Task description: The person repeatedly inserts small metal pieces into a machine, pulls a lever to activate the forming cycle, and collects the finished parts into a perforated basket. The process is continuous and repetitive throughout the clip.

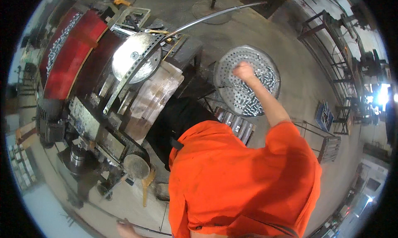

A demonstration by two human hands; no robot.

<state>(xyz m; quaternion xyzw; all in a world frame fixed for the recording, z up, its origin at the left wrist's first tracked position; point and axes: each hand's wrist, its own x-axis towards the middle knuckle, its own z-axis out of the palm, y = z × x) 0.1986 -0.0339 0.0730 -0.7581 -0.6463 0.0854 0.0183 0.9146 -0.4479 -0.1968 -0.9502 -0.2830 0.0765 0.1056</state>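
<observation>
Head view: right hand (244,71), fingers clenched, hovers over a round perforated metal tray (226,66) heaped with short silvery bolts (259,93), beside the machine. Left hand (126,229), at lower edge, grips a thin dark rod (151,230).

Short silvery bolts (260,88) heaped in perforated round tray (226,66)

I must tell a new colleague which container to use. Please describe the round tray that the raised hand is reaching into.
Start at the orange garment filling the lower picture, then follow the bare arm up to the right hand. Beneath it lies the round perforated metal tray, holding small silvery metal pieces. Unlike the shiny disc to its left, it is full of holes.
</observation>
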